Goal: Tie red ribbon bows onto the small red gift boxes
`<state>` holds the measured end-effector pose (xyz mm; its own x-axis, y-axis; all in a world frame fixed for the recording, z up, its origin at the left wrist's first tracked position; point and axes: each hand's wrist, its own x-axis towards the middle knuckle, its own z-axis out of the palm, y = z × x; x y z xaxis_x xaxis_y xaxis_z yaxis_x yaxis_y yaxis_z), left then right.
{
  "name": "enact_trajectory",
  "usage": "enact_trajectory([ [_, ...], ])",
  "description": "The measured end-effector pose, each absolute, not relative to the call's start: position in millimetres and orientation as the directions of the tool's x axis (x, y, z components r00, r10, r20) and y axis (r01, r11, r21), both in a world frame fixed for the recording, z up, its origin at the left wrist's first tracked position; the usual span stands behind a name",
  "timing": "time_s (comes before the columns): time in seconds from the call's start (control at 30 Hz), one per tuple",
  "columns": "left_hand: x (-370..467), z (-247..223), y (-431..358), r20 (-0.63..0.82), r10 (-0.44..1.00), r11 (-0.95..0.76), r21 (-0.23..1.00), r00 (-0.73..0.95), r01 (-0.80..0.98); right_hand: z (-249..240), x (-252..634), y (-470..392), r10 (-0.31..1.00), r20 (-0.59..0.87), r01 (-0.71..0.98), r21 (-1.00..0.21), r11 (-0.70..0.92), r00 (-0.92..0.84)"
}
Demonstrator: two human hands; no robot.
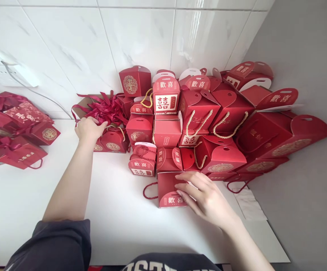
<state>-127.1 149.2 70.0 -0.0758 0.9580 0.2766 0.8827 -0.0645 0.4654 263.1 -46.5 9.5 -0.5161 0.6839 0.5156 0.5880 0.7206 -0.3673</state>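
My left hand [90, 128] reaches into a pile of dark red ribbons [108, 107] lying in an open box [86, 101]. Its thumb sticks out to the right, while the other fingertips are hidden among the ribbons. My right hand [199, 192] rests over a small red gift box [167, 184] at the front of a stack. The fingers are outstretched and apart, touching the box's top. A twisted red cord handle [149, 191] loops out from that box's left side. Just behind stands another small box [142, 162] with red cords on top.
Many red gift boxes [167, 98] are stacked against the tiled wall, several with gold rope handles [200, 126]. More ribboned red boxes [25, 150] lie at the left on the white table [118, 222]. A grey wall [307, 210] bounds the right. A white cable [43, 92] hangs behind.
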Motion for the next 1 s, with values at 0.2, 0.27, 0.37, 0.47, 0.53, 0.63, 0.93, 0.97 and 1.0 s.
enact_trajectory([
  [0.2, -115.5, 71.9, 149.1, 0.449, 0.86, -0.131, 0.654, -0.244, 0.745, 12.8, 268.9, -48.9, 0.694, 0.523, 0.589, -0.386, 0.71, -0.495],
  [0.27, -109.4, 77.3, 145.4, 0.49, 0.837, -0.225, 0.714, -0.244, 0.663, 15.3, 269.2, -48.2, 0.69, 0.533, 0.583, -0.388, 0.713, -0.489],
  [0.37, -98.0, 95.6, 131.6, 0.549, 0.792, -0.36, 0.772, -0.266, 0.524, 20.3, 267.8, -46.2, 0.679, 0.541, 0.559, -0.4, 0.726, -0.495],
  [0.47, -80.6, 124.3, 98.3, 0.633, 0.731, -0.627, 0.77, -0.253, 0.114, 29.2, 265.1, -47.1, 0.667, 0.539, 0.488, -0.456, 0.745, -0.514],
  [0.53, -65.1, 140.4, 67.1, 0.587, 0.806, -0.588, 0.778, -0.075, -0.221, 37.4, 261.7, -50.3, 0.67, 0.542, 0.402, -0.539, 0.74, -0.507],
  [0.63, -35.8, 145.1, 21.3, 0.475, 0.816, -0.35, 0.859, 0.33, -0.373, 49.2, 251.9, -57.2, 0.737, 0.494, 0.229, -0.737, 0.636, -0.461],
  [0.93, 39.2, 84.1, -19.7, -0.217, 0.714, 0.168, 0.976, 0.666, 0.137, 29.1, 212.0, -62.6, 0.937, 0.02, -0.393, -0.911, -0.127, -0.349],
  [0.97, 39.9, 82.6, -19.1, -0.235, 0.7, 0.168, 0.972, 0.674, 0.164, 27.0, 211.6, -62.2, 0.954, 0.003, -0.462, -0.875, -0.142, -0.3],
  [1.0, 39.5, 82.4, -18.4, -0.256, 0.686, 0.17, 0.966, 0.681, 0.193, 26.3, 212.3, -61.8, 0.97, -0.004, -0.517, -0.845, -0.134, -0.245],
])
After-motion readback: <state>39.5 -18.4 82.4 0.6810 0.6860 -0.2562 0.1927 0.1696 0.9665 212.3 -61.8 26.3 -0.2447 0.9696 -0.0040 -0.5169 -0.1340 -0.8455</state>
